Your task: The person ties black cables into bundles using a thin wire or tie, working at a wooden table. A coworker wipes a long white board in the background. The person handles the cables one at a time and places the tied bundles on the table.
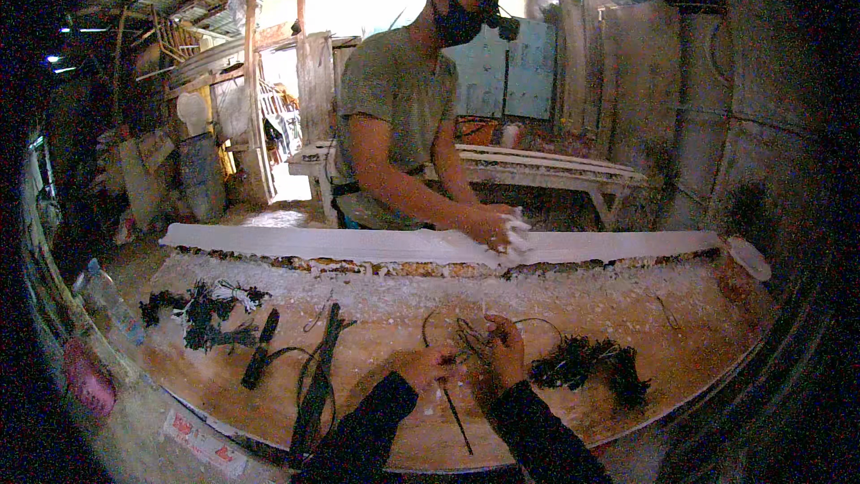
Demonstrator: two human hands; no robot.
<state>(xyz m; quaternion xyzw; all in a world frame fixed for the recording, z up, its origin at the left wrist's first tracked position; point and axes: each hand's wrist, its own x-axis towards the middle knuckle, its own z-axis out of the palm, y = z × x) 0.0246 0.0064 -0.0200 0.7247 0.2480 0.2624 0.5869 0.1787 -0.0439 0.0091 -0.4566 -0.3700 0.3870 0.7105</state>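
Over the near middle of the wooden table, my two hands work close together. My left hand [428, 367] is closed, fingertips pinched on a thin dark cord [457, 419] whose end hangs toward me. My right hand [503, 354] is closed round a greyish, narrow, looped thing [470, 335]; its kind is too blurred to tell. Curved thin dark strands show on both sides of the hands. Right of them lies a pile of short black cord bundles [591, 366]. To the left are long dark strips [315, 385] and a dark-handled tool [261, 350].
More black and white cord bundles [210, 315] lie at the table's left. A long white moulding [313, 244] runs along the far edge of the table [385, 300]. Behind it a co-worker [394, 99] has white-coated hands on it. A white bench [555, 170] stands farther back.
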